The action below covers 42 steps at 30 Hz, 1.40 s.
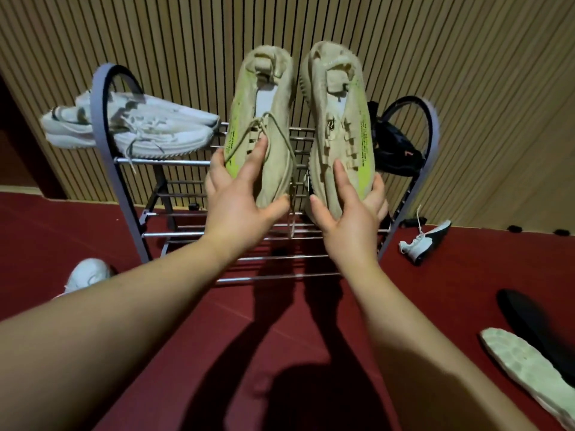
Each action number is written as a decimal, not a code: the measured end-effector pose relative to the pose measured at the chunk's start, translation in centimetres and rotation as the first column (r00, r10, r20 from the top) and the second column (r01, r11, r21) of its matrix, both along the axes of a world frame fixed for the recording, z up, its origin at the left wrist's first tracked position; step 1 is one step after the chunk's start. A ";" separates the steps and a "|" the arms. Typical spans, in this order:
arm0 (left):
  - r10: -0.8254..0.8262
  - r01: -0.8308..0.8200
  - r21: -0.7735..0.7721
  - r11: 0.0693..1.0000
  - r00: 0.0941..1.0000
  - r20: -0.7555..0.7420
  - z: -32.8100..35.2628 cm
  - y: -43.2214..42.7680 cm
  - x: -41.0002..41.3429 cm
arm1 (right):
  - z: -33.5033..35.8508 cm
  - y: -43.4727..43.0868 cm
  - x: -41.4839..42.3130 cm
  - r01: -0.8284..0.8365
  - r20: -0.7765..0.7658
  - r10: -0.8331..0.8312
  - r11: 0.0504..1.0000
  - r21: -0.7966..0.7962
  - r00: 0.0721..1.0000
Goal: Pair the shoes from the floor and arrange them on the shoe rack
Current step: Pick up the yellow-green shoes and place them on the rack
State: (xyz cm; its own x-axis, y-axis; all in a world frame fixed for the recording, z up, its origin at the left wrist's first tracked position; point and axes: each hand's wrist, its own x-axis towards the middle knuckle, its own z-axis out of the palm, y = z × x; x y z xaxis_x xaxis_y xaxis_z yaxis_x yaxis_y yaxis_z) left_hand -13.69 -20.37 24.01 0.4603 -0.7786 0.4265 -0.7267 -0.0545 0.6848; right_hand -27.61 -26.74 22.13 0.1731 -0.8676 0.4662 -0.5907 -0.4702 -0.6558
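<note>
I hold a pair of beige knit sneakers with neon-yellow stripes, heels pointing up, over the middle of the shoe rack [105, 157]. My left hand [239, 194] grips the toe end of the left beige sneaker [264, 98]. My right hand [351, 209] grips the toe end of the right beige sneaker [339, 110]. A pair of white sneakers [140, 129] lies on the rack's top tier at the left. Dark shoes [395, 147] sit on the top tier at the right.
The rack stands against a slatted wooden wall on a red floor [280, 353]. Loose on the floor: a white shoe [87, 273] at the left, a black-and-white sneaker [426, 242] at the right, and a dark shoe [529, 321] beside a sole-up shoe [529, 371] at the lower right.
</note>
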 end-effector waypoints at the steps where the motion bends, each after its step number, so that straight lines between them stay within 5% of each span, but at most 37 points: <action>1: 0.019 -0.019 0.023 1.000 1.000 0.000 0.7 -0.6 0.4 | 0.6 -0.8 0.2 0.007 -0.026 -0.007 1.000 0.004 1.000; 8: 0.114 -0.117 0.278 0.953 0.993 0.026 4.2 -6.2 3.1 | 4.1 -6.7 3.1 0.077 -0.316 -0.064 0.997 0.030 0.947; 12: -0.054 -0.141 0.520 0.842 0.938 0.342 3.1 -7.3 5.2 | 3.8 -7.5 4.6 0.066 -0.617 -0.102 0.994 -0.081 0.781; 16: -0.206 -0.149 0.589 0.794 0.845 0.493 3.3 -6.7 7.5 | 3.9 -7.6 5.1 0.081 -0.715 -0.151 0.988 -0.132 0.682; 20: -0.263 -0.216 0.570 0.793 0.723 0.639 3.8 -6.5 9.5 | 5.0 -7.4 8.1 0.086 -0.680 -0.065 0.996 -0.003 0.730; 25: -0.303 -0.126 0.630 0.766 0.794 0.527 3.0 -6.7 10.8 | 4.3 -8.5 10.2 0.134 -0.667 -0.041 0.987 0.088 0.744; 31: -0.331 -0.217 0.643 0.735 0.712 0.619 3.8 -7.9 10.5 | 4.0 -9.3 11.3 0.207 -0.645 -0.090 0.973 0.107 0.759; 35: -0.331 -0.275 0.634 0.723 0.667 0.667 4.8 -7.7 9.5 | 4.5 -9.5 10.7 0.148 -0.487 -0.009 0.958 0.247 0.873; 38: -0.399 -0.153 0.581 0.799 0.587 0.704 4.1 -8.0 9.7 | 4.5 -9.4 9.2 0.015 -0.429 0.099 0.967 0.254 0.898; 42: -0.489 0.084 0.647 0.758 0.731 0.477 4.0 -8.0 10.1 | 3.3 -8.4 6.1 -0.143 -0.375 0.212 0.968 0.205 0.902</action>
